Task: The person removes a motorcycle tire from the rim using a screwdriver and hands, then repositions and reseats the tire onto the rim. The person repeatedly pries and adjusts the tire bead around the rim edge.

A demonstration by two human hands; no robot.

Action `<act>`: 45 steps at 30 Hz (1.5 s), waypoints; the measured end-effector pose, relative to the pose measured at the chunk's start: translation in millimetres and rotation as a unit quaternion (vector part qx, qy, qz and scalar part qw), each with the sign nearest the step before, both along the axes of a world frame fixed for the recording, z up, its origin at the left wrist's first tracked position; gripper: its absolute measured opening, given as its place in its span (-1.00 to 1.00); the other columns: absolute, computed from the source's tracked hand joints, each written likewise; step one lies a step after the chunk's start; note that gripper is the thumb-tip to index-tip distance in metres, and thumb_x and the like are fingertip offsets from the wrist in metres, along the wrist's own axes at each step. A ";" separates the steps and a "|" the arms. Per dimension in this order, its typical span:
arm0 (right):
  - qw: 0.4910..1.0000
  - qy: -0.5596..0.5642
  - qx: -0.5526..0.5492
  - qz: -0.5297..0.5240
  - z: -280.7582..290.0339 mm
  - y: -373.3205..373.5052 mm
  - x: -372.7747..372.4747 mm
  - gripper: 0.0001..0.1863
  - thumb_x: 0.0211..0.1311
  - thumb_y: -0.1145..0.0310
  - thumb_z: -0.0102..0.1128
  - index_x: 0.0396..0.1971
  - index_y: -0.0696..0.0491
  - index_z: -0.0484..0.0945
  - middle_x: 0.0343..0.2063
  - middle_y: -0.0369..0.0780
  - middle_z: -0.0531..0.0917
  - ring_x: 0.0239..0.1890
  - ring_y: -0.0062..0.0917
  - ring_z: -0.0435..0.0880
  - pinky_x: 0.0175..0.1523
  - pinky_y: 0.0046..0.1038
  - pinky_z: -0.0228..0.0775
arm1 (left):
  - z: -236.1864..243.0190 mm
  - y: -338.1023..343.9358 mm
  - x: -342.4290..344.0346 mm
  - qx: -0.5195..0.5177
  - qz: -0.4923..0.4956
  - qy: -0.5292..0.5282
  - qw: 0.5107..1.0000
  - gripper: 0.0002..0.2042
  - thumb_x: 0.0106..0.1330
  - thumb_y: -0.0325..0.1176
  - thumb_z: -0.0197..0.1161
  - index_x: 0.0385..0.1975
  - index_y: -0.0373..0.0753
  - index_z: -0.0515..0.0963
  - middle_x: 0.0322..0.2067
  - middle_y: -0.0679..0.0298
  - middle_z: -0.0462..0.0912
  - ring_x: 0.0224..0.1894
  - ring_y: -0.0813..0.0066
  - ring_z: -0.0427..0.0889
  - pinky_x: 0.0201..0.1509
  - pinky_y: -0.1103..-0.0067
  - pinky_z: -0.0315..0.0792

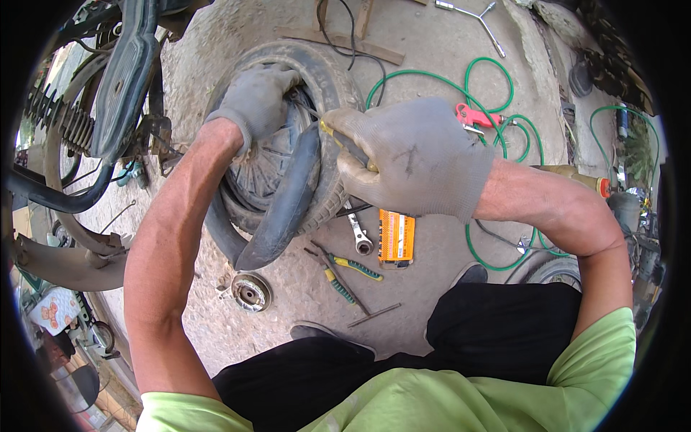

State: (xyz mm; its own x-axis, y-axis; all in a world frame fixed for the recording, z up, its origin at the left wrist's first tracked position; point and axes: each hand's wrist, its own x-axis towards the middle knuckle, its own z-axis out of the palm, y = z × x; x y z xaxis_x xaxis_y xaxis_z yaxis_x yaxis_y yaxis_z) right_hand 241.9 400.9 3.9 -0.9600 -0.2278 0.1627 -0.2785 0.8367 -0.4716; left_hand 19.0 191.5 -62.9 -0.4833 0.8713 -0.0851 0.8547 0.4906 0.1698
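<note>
A motorcycle wheel with a dusty black tyre (332, 79) lies on the ground in front of me, its spokes facing up. Part of a black inner tube (288, 198) hangs out over the near side of the rim. My left hand (259, 101), in a grey glove, is closed on the tyre's inner edge at the far left; its fingertips are partly hidden. In my gloved right hand (407, 155) is the yellow-and-black handle of a screwdriver (349, 145). Its thin shaft points left toward the rim, near my left hand; the tip is hidden.
Near my feet lie pliers (345, 277), a ratchet wrench (359, 234), an orange pack (396, 237), a metal rod (374, 315) and a round hub part (250, 291). A green hose (425, 73) and red air gun (479, 115) lie right. A motorcycle (119, 93) stands left.
</note>
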 end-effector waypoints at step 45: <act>0.968 -0.194 -0.158 0.017 -1.3 21.1 22.9 -0.27 0.60 0.17 0.23 0.60 0.25 0.39 0.14 0.14 0.75 -0.06 -0.18 0.86 0.17 -0.18 0.67 | -4.7 -6.6 11.9 0.060 -0.003 0.035 0.998 -0.55 0.29 -0.52 0.26 0.19 -0.16 0.78 0.13 -0.08 0.79 0.19 -0.21 0.71 0.34 0.06 0.56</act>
